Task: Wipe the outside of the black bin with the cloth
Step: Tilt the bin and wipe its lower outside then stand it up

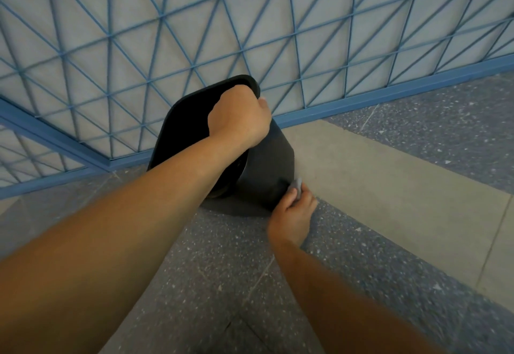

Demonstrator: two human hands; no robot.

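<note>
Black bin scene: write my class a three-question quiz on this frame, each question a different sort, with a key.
1. True or false: the left hand grips the rim of the black bin.
2. Multiple choice: where on the bin is the cloth pressed? A) the rim B) inside C) low on the outer wall
3. Fill the gap: the bin stands on the floor in front of a blue ____ panel.

Key
1. True.
2. C; the right hand holds it there.
3. Lattice.
</note>
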